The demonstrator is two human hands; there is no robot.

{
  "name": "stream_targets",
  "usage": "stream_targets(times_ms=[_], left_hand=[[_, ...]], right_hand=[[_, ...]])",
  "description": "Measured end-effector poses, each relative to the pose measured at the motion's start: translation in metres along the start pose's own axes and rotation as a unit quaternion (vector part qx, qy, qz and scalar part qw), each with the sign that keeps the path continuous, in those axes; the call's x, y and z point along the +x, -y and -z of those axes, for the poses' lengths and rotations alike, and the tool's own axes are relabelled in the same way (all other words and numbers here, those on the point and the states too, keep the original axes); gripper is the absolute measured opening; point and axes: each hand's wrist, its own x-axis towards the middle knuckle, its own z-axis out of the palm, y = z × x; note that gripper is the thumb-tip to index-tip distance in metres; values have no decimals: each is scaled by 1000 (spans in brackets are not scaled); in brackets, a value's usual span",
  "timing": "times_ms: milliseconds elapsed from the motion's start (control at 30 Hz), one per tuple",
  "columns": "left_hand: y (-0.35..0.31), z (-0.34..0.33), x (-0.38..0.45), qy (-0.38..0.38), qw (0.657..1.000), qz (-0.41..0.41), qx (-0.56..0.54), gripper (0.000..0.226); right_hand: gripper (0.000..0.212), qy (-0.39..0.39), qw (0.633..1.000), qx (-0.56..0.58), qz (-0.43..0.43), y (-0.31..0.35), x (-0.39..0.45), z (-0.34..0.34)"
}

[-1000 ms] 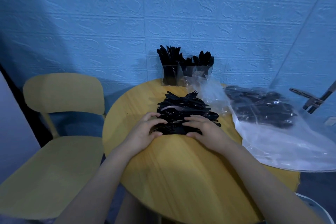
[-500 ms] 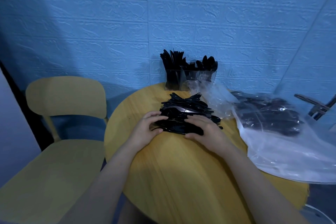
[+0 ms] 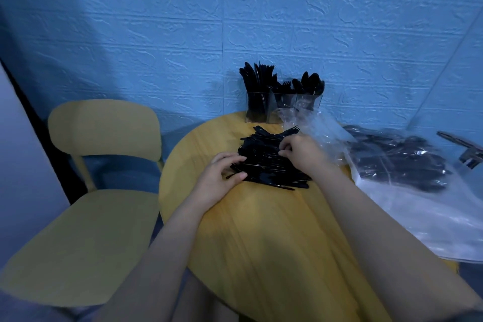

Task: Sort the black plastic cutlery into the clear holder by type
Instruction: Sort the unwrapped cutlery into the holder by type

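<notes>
A heap of black plastic cutlery (image 3: 266, 162) lies in the middle of the round wooden table (image 3: 261, 230). My left hand (image 3: 222, 178) rests at the heap's left edge, thumb and fingers curled round the near pieces. My right hand (image 3: 300, 150) sits on top of the heap's right side, its fingertips pinching into the pieces. The clear holder (image 3: 282, 104) stands at the table's far edge against the wall, with knives at the left, forks in the middle and spoons at the right.
A clear plastic bag (image 3: 418, 191) with more black cutlery inside covers the table's right side, reaching up to the holder. A yellow chair (image 3: 86, 191) stands to the left. A blue textured wall (image 3: 235, 21) is behind. A dark metal object (image 3: 467, 149) pokes in at the far right.
My right hand has moved up from the heap's near edge onto its top right and curled its fingertips in. My left hand stays at the left edge. The camera shifted.
</notes>
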Motion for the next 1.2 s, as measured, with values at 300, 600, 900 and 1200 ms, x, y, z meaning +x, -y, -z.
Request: stream_targets(times_ms=[300, 600, 900, 1200], left_hand=[[-3, 1, -1, -48, 999, 9, -19, 22], [-35, 0, -17, -153, 969, 18, -192, 19], [-52, -6, -32, -14, 918, 122, -377, 54], [-33, 11, -37, -169, 897, 172, -370, 24]], right_hand=[[13, 19, 1000, -1, 3, 2, 1, 3], [7, -92, 909, 406, 21, 35, -47, 29], [7, 16, 900, 429, 80, 73, -65, 7], [25, 22, 992, -14, 127, 25, -67, -9]])
